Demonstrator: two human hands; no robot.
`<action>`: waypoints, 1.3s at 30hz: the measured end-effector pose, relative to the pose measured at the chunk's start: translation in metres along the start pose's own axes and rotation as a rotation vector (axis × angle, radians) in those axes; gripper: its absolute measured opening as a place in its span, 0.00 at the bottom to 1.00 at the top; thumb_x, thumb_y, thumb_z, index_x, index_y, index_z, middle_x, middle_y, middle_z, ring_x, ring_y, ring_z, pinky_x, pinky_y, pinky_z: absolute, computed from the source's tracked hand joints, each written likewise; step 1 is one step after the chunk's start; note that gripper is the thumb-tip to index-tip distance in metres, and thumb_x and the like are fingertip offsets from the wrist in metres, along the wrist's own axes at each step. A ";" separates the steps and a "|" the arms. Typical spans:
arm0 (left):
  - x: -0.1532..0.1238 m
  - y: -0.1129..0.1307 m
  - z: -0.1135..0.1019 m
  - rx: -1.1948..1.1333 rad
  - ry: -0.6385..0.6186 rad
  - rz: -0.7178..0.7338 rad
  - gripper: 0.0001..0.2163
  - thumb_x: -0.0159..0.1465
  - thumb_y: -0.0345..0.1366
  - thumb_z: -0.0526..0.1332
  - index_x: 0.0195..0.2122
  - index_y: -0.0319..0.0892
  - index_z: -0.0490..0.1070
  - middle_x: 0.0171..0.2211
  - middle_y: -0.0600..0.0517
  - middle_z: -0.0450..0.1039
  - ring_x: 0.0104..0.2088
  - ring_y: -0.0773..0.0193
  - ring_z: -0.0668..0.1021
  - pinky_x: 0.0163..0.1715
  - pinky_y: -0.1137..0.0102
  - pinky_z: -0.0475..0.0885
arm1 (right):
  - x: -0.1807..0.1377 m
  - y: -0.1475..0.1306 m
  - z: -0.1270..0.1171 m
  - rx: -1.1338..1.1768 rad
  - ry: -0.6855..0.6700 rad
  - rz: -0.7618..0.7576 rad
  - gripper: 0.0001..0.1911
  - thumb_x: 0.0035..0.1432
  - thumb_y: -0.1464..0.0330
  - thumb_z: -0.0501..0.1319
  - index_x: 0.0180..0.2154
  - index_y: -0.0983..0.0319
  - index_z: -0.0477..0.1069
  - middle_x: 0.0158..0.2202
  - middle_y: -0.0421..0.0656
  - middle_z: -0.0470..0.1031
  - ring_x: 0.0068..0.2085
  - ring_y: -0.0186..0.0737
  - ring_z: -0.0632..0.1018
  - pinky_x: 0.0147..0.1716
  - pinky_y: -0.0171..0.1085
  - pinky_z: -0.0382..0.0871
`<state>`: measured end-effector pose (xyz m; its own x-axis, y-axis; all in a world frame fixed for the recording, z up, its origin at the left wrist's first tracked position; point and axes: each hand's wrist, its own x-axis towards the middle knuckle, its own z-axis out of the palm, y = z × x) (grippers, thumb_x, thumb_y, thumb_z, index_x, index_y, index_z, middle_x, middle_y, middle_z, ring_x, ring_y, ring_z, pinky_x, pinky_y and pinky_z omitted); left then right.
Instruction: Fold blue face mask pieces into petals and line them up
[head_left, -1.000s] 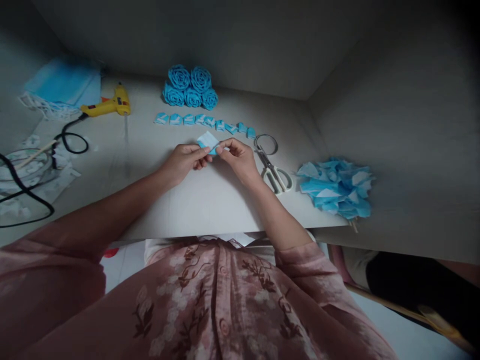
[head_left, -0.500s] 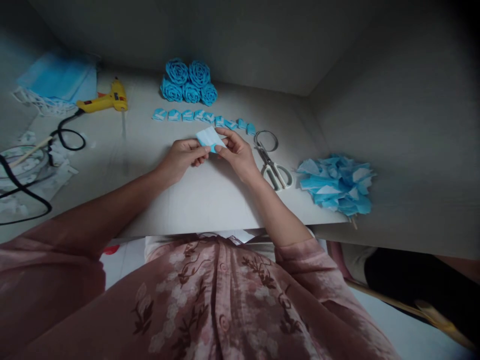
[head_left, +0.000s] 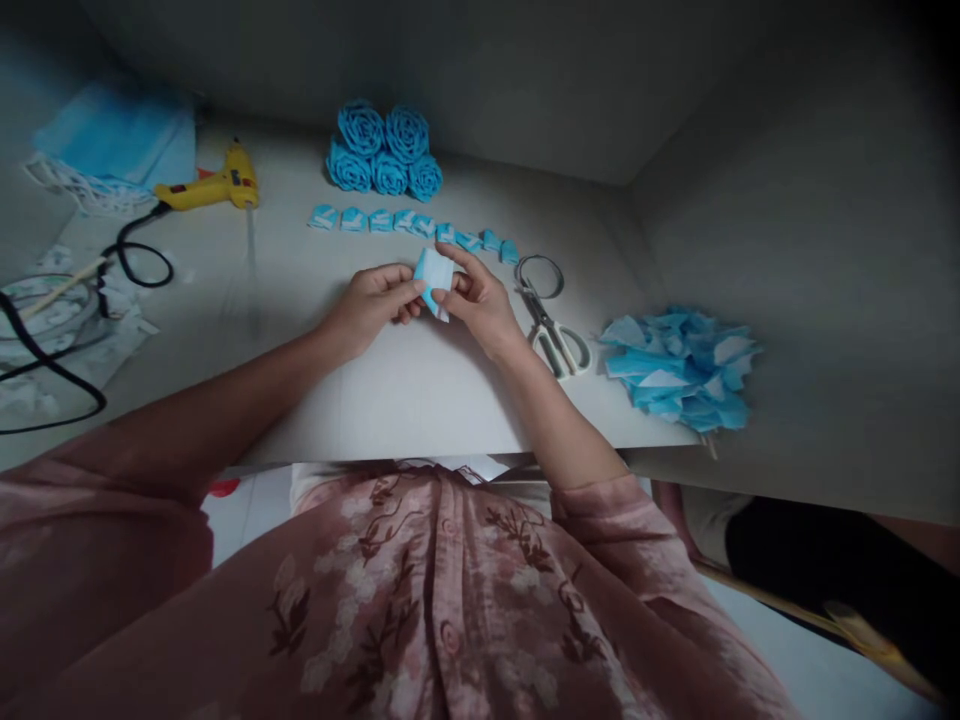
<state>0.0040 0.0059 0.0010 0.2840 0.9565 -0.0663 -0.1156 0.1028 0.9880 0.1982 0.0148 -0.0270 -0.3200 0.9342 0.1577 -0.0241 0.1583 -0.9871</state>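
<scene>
A small blue-and-white piece of face mask fabric, partly folded, is held between both hands above the white table. My left hand pinches its left edge between thumb and fingers. On the other side, my right hand grips its right and lower part, with the index finger stretched along the top. Just beyond the hands lies a row of several small folded blue pieces. To the right of my right wrist rest scissors with pale handles, beside a coil of wire.
Several rolled blue fabric roses are stacked at the back. A yellow glue gun with a black cord, a pile of blue face masks and white scraps lie left. At the right edge sits a blue petalled bunch on sticks.
The fabric piece has been turned from a slanted to a more upright position, with its blue side showing at the left. Both hands keep hold of it; the view has shifted slightly.
</scene>
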 end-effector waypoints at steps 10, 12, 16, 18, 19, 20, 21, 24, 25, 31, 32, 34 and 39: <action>-0.002 -0.003 0.002 -0.152 0.004 -0.031 0.08 0.61 0.34 0.73 0.28 0.37 0.80 0.26 0.50 0.78 0.27 0.69 0.77 0.30 0.73 0.70 | 0.001 -0.004 0.003 -0.022 0.092 0.007 0.40 0.56 0.44 0.73 0.64 0.54 0.69 0.41 0.42 0.79 0.45 0.45 0.80 0.49 0.47 0.78; -0.002 -0.002 0.001 -0.092 0.006 -0.032 0.08 0.61 0.34 0.73 0.26 0.37 0.80 0.25 0.49 0.78 0.25 0.69 0.76 0.28 0.73 0.68 | 0.001 -0.009 0.004 -0.019 0.120 -0.001 0.36 0.56 0.43 0.73 0.59 0.56 0.73 0.44 0.43 0.79 0.48 0.45 0.80 0.51 0.46 0.77; -0.003 -0.003 0.000 0.091 -0.011 -0.035 0.12 0.62 0.36 0.72 0.23 0.38 0.79 0.22 0.49 0.77 0.20 0.71 0.72 0.23 0.73 0.64 | -0.002 -0.017 0.005 -0.020 0.100 -0.005 0.29 0.52 0.44 0.75 0.44 0.58 0.78 0.43 0.43 0.79 0.46 0.41 0.79 0.49 0.41 0.76; -0.004 -0.003 -0.001 0.136 -0.025 -0.041 0.13 0.62 0.37 0.72 0.22 0.38 0.78 0.21 0.49 0.77 0.19 0.72 0.71 0.22 0.74 0.62 | -0.003 -0.017 0.005 -0.039 0.098 -0.026 0.25 0.53 0.45 0.75 0.38 0.58 0.77 0.37 0.41 0.78 0.41 0.38 0.78 0.45 0.39 0.75; -0.004 -0.003 -0.001 0.143 -0.032 -0.047 0.13 0.62 0.38 0.72 0.22 0.38 0.78 0.21 0.49 0.77 0.18 0.72 0.70 0.21 0.74 0.61 | -0.003 -0.017 0.006 -0.054 0.109 -0.047 0.24 0.54 0.46 0.75 0.37 0.58 0.77 0.35 0.40 0.76 0.39 0.37 0.76 0.44 0.39 0.74; -0.004 -0.003 -0.001 0.143 -0.037 -0.053 0.13 0.62 0.38 0.72 0.22 0.38 0.78 0.20 0.49 0.77 0.18 0.72 0.70 0.20 0.74 0.61 | -0.003 -0.016 0.005 -0.072 0.123 -0.072 0.23 0.55 0.47 0.75 0.36 0.58 0.76 0.33 0.39 0.75 0.38 0.36 0.75 0.44 0.39 0.73; -0.004 -0.003 -0.001 0.141 -0.039 -0.060 0.13 0.62 0.38 0.72 0.23 0.38 0.78 0.20 0.50 0.77 0.18 0.72 0.70 0.20 0.74 0.60 | -0.003 -0.016 0.005 -0.091 0.135 -0.097 0.22 0.56 0.48 0.75 0.35 0.58 0.76 0.33 0.38 0.75 0.37 0.35 0.74 0.44 0.38 0.72; -0.004 -0.002 -0.001 0.123 -0.043 -0.083 0.12 0.63 0.38 0.71 0.24 0.37 0.79 0.21 0.49 0.77 0.18 0.72 0.70 0.20 0.75 0.60 | -0.002 -0.014 0.004 -0.156 0.141 -0.146 0.20 0.57 0.49 0.73 0.36 0.58 0.76 0.33 0.38 0.75 0.37 0.35 0.74 0.44 0.38 0.72; -0.004 -0.001 -0.001 0.111 -0.044 -0.095 0.12 0.63 0.38 0.71 0.25 0.37 0.79 0.21 0.49 0.77 0.18 0.72 0.70 0.20 0.75 0.61 | -0.002 -0.014 0.004 -0.177 0.134 -0.157 0.20 0.58 0.49 0.72 0.36 0.58 0.77 0.34 0.38 0.76 0.38 0.36 0.75 0.44 0.38 0.72; -0.002 0.001 0.000 -0.001 -0.031 -0.145 0.09 0.62 0.35 0.72 0.27 0.37 0.79 0.20 0.51 0.74 0.19 0.71 0.72 0.19 0.75 0.62 | -0.002 -0.017 0.001 -0.287 0.081 -0.238 0.13 0.64 0.55 0.68 0.38 0.59 0.79 0.38 0.41 0.79 0.41 0.37 0.77 0.45 0.38 0.71; -0.002 0.001 0.000 -0.015 -0.034 -0.144 0.09 0.62 0.34 0.71 0.26 0.37 0.79 0.20 0.51 0.74 0.19 0.71 0.72 0.20 0.75 0.63 | -0.002 -0.018 0.000 -0.313 0.078 -0.251 0.12 0.64 0.57 0.68 0.38 0.59 0.79 0.38 0.41 0.80 0.41 0.37 0.77 0.43 0.37 0.71; -0.002 0.002 -0.001 -0.033 -0.043 -0.137 0.10 0.63 0.34 0.70 0.25 0.38 0.79 0.20 0.51 0.75 0.19 0.71 0.72 0.20 0.75 0.64 | -0.003 -0.018 -0.001 -0.364 0.076 -0.267 0.10 0.65 0.59 0.67 0.38 0.59 0.80 0.39 0.42 0.80 0.41 0.37 0.77 0.40 0.37 0.69; 0.000 0.001 -0.002 -0.049 -0.072 -0.120 0.11 0.63 0.35 0.71 0.25 0.38 0.79 0.20 0.51 0.75 0.18 0.72 0.71 0.20 0.76 0.64 | -0.002 -0.016 -0.003 -0.403 0.065 -0.275 0.11 0.67 0.60 0.64 0.40 0.60 0.80 0.43 0.44 0.81 0.45 0.39 0.78 0.40 0.37 0.70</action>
<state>0.0016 0.0063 0.0018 0.3659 0.9146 -0.1719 -0.1227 0.2305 0.9653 0.2016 0.0112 -0.0112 -0.2930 0.8564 0.4251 0.2731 0.5011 -0.8212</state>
